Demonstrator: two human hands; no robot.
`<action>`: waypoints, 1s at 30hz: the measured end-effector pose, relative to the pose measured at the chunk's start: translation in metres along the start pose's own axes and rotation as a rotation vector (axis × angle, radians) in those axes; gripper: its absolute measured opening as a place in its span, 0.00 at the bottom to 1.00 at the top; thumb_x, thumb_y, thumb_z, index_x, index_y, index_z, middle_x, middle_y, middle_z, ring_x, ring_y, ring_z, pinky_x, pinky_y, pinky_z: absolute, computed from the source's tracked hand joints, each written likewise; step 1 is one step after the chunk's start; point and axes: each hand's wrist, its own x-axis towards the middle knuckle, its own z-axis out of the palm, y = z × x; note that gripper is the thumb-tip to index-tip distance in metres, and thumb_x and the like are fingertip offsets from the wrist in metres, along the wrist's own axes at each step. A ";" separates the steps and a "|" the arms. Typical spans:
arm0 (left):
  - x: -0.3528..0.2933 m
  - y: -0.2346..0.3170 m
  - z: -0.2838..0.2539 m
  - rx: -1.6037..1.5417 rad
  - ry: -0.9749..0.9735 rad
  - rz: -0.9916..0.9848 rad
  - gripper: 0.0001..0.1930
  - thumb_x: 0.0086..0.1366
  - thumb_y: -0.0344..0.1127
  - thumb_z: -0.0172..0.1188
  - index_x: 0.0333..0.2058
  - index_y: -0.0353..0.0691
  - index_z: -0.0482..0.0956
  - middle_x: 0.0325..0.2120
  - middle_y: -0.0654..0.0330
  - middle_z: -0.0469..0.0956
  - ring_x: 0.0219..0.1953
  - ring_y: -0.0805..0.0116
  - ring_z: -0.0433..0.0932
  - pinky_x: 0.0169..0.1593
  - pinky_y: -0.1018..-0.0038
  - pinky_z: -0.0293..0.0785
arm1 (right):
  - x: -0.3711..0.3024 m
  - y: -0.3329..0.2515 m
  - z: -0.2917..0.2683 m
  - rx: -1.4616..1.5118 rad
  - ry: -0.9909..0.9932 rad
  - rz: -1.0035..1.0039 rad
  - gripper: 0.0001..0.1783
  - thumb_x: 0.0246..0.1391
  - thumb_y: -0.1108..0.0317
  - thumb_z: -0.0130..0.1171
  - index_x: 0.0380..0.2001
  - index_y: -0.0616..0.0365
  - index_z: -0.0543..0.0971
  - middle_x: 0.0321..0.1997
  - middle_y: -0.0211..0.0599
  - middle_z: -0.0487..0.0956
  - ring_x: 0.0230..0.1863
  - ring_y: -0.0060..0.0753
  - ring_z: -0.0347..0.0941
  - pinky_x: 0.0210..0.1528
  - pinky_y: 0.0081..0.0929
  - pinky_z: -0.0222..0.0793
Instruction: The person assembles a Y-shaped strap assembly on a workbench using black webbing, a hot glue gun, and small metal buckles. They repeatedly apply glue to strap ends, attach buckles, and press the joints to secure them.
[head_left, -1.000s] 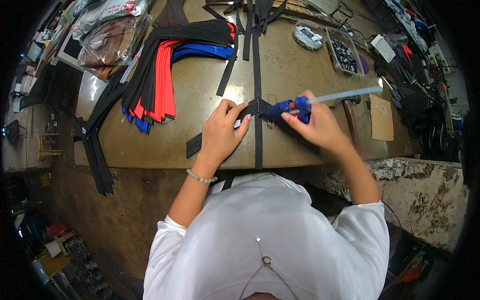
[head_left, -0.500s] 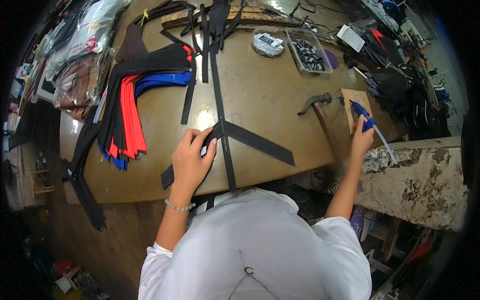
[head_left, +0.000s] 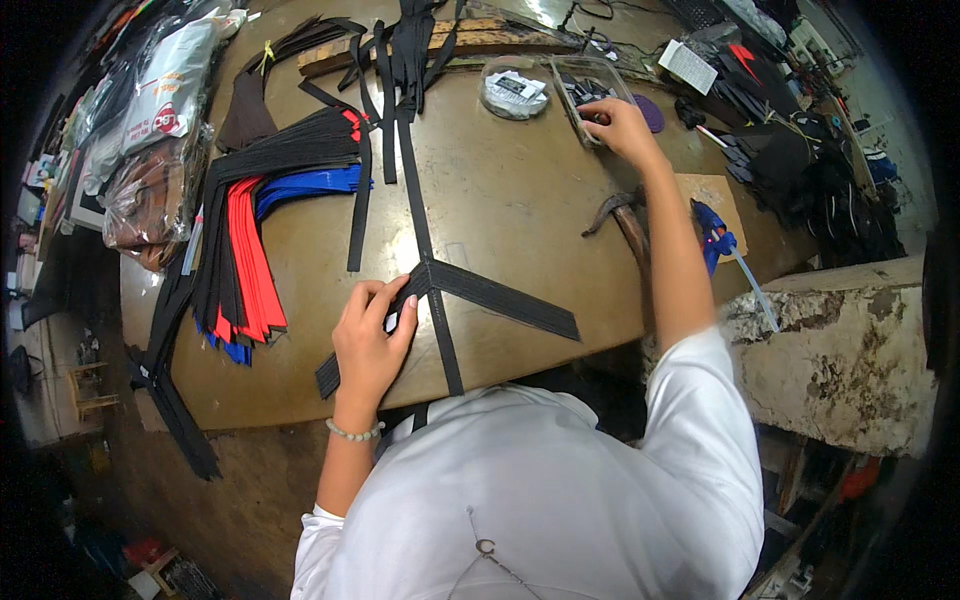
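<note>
My left hand [head_left: 370, 335] is closed over one arm of a folded black strap [head_left: 505, 300], near where it meets a long narrow black strap [head_left: 442, 345]. A small whitish piece [head_left: 391, 322] shows between its thumb and fingers. Over at the back right, my right hand [head_left: 622, 130] dips its curled fingers into a clear plastic box [head_left: 590, 138] of small dark pieces. What its fingertips pinch, if anything, is hidden. A blue glue gun [head_left: 710, 236] with a pale glue stick [head_left: 757, 290] lies at the right on a tan board [head_left: 722, 190].
A hammer [head_left: 628, 225] lies beside my right forearm. Black, red [head_left: 255, 270] and blue strap bundles [head_left: 310, 185] cover the table's left side. A round clear tub [head_left: 515, 92] stands left of the box. Plastic-wrapped goods [head_left: 155, 190] are piled far left.
My right hand has let go of the glue gun, leaving it on the board, and has moved up and left into the plastic box. My left hand keeps its hold on the strap.
</note>
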 end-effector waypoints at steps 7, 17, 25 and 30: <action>-0.001 -0.001 0.001 -0.013 0.006 -0.008 0.11 0.60 0.35 0.65 0.42 0.42 0.83 0.32 0.59 0.76 0.33 0.60 0.78 0.36 0.68 0.74 | 0.002 0.011 -0.011 0.333 0.077 0.168 0.14 0.56 0.67 0.64 0.45 0.60 0.84 0.34 0.40 0.83 0.34 0.29 0.80 0.38 0.26 0.75; -0.019 0.010 -0.003 0.046 -0.033 0.013 0.12 0.61 0.35 0.65 0.44 0.43 0.82 0.33 0.59 0.75 0.33 0.61 0.78 0.35 0.69 0.74 | -0.068 -0.071 -0.008 0.254 0.346 0.211 0.12 0.56 0.70 0.62 0.43 0.62 0.82 0.31 0.41 0.84 0.33 0.25 0.81 0.39 0.27 0.75; -0.027 0.012 -0.002 0.015 -0.021 -0.018 0.12 0.60 0.35 0.66 0.43 0.42 0.83 0.31 0.60 0.76 0.31 0.64 0.79 0.34 0.72 0.75 | -0.072 -0.099 -0.013 0.349 0.164 0.046 0.11 0.56 0.69 0.65 0.41 0.62 0.83 0.35 0.31 0.84 0.37 0.21 0.77 0.43 0.21 0.72; -0.026 0.009 0.000 0.027 0.013 0.021 0.12 0.59 0.35 0.66 0.43 0.44 0.83 0.32 0.62 0.75 0.31 0.63 0.77 0.33 0.69 0.74 | -0.124 -0.148 0.053 0.650 -0.122 0.046 0.14 0.54 0.67 0.66 0.42 0.63 0.83 0.35 0.40 0.84 0.36 0.23 0.79 0.43 0.23 0.74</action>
